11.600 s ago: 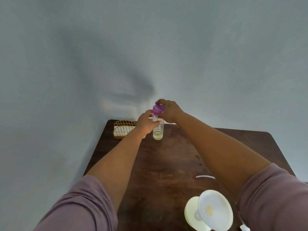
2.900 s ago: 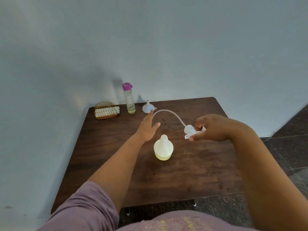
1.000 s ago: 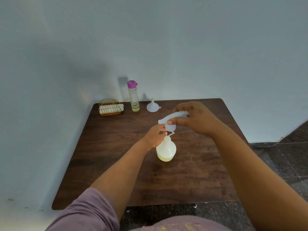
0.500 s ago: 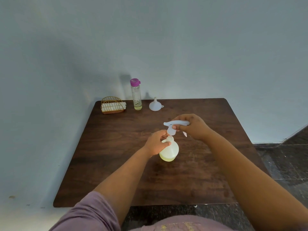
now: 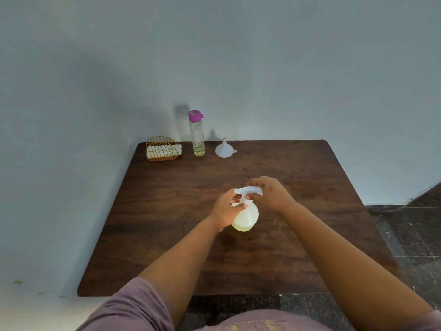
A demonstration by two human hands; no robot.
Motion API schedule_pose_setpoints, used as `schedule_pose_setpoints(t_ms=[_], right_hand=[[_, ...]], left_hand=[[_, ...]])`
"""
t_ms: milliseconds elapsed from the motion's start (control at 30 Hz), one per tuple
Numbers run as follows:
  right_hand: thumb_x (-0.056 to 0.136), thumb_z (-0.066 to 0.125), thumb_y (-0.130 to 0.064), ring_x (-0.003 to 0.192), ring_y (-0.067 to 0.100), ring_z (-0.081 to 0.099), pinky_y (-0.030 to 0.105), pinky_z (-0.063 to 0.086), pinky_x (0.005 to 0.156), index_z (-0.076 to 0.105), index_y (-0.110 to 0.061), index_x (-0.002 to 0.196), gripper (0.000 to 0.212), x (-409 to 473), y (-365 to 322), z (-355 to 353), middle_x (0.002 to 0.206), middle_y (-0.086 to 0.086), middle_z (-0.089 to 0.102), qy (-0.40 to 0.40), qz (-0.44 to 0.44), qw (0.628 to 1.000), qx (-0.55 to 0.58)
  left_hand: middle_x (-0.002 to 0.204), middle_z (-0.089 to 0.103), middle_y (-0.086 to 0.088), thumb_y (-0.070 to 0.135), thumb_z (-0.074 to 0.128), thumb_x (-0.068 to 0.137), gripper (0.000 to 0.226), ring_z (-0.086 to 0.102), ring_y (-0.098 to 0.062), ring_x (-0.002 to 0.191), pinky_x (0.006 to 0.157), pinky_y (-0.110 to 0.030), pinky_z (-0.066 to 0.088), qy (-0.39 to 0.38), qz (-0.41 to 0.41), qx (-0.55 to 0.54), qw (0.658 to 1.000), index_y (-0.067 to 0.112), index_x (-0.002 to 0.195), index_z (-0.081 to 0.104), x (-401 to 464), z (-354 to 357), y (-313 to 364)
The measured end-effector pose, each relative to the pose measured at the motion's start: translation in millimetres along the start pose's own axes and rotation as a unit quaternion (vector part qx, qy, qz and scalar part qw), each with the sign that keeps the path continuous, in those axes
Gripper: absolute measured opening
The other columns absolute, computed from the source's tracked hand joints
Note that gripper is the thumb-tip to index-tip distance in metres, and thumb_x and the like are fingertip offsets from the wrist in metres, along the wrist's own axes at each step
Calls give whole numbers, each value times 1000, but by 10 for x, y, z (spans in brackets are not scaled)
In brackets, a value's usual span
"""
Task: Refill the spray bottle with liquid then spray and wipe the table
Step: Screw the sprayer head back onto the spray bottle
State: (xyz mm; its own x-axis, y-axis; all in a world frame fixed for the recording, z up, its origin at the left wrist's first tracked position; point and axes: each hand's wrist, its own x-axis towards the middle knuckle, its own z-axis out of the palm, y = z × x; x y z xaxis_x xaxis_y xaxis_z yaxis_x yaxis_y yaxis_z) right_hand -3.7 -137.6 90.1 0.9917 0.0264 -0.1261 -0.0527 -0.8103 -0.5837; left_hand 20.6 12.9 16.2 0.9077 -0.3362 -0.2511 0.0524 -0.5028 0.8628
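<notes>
Stood upright near the middle of the bench [image 5: 167, 247]: the spray bottle [image 5: 245, 217], long axis vertical, pale yellow liquid in its base. Directly above its neck, the white spray head [image 5: 248, 191], nozzle toward the left edge. Held at the neck by the left hand [image 5: 226, 209], fingers curled round it; clasped from the right side by the right hand [image 5: 269, 192], fingers closed over the head's rear. Both grips closed, both equally near, the head in line with the bottle's axis; probably being screwed home, a turn about that axis. Along the far edge, toward the far-left corner: a gold wire holder [image 5: 162, 149], a clear bottle with a purple cap [image 5: 197, 134], an upturned white funnel [image 5: 223, 149]. Faint print on the clear bottle, not legible; no brand readable anywhere.
</notes>
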Motion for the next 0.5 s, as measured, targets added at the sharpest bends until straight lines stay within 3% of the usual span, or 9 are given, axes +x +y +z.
schedule_pose_setpoints(t_ms=[167,367,500], right_hand=[[86,69,-19,90,15,58,23,47,79,67,-15,112,26,14,-1,-8,110,5,67,5,-4,1000,-11],[87,66,-20,87,18,63,28,53,79,65,-18,112,25,50,-47,-47,106,1,69,-23,-33,994,-106],[87,65,-20,78,16,62,27,54,69,65,-19,102,15,102,-111,-12,95,0,70,-31,-41,983,-174]], left_hand=[[135,56,1,29,70,88,51,55,-18,119,97,-34,48,-1,-4,11,1000,20,134,49,-8,-17,8],[136,57,1,35,70,88,52,56,-18,119,98,-32,47,15,-9,28,999,21,134,49,-3,22,-23],[133,59,0,34,71,87,52,58,-19,118,98,-35,49,9,-11,14,1000,21,133,51,10,25,-52]])
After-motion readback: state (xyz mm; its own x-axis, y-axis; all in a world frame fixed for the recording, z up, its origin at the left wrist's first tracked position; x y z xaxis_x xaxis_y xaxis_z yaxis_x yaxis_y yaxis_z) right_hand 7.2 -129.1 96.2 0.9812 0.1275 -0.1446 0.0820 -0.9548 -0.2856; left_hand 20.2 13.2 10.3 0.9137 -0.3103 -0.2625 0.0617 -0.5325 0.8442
